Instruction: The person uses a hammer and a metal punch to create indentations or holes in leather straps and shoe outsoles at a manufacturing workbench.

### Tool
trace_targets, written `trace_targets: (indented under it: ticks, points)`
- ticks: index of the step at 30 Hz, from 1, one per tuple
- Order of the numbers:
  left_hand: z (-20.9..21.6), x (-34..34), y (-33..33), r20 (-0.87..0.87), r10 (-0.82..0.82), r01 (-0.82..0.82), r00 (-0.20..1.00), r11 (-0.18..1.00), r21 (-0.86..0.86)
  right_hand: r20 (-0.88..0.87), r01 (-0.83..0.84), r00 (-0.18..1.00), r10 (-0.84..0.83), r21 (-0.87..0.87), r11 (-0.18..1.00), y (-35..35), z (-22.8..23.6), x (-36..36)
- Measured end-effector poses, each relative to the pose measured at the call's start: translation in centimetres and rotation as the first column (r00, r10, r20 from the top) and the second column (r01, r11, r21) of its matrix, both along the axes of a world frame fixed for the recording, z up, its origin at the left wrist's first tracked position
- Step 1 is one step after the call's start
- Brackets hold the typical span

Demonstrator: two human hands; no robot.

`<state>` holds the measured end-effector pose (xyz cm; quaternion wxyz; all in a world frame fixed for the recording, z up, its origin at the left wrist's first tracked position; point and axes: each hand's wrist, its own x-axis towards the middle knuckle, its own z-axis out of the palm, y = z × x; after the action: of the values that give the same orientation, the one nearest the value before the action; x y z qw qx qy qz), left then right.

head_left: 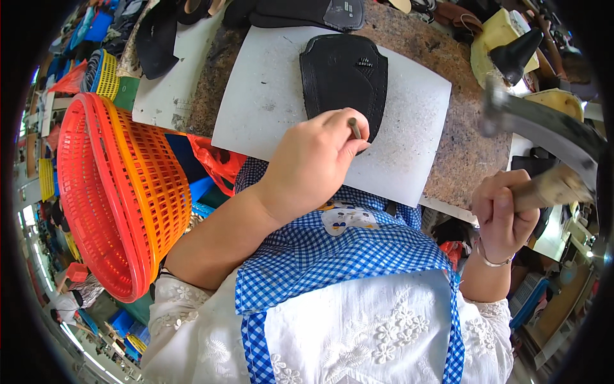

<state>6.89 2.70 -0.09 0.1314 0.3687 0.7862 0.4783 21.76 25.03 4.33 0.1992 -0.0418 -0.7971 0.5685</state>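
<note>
A black leather-like piece with a stitched edge and a small embossed mark lies flat on a white board. My left hand is closed on a slim metal rod, which looks like a hand punch, standing over the lower end of that piece. Its working tip is hidden behind my fingers. Off to the right, my right hand grips the wooden handle of a hammer, raised off the table. The metal hammer head is blurred and apart from the punch.
More black pieces lie along the table's far side. Stacked red and orange plastic baskets stand at my left, beside a red plastic bag. A black cone-shaped thing and yellowish blocks crowd the far right of the worn table.
</note>
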Motion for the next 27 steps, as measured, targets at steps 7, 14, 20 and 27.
trace_targets:
  ticks: [7, 14, 20, 27]
  points:
    - [0.7, 1.4, 1.0, -0.393, -0.096, 0.047, 0.914, 0.990, -0.132, -0.159, -0.149, 0.975, 0.154, 0.041, 0.988, -0.8, 0.5, -0.5]
    - [-0.8, -0.3, -0.9, 0.434, 0.067, -0.126, 0.899, 0.986, 0.109, -0.009, -0.014, 1.000, 0.021, 0.496, 0.868, -0.4, -0.1, 0.7]
    - [-0.5, 0.3, -1.0, 0.016, 0.022, -0.023, 1.000, 0.998, 0.051, 0.045, 0.063, 0.997, -0.063, 0.000, 0.998, -0.5, 0.5, 0.8]
    - [-0.4, 0.9, -0.5, -0.187, 0.043, -0.026, 0.981, 0.995, 0.092, 0.073, -0.095, 0.995, 0.062, 0.703, 0.705, -1.4, 0.4, -0.2]
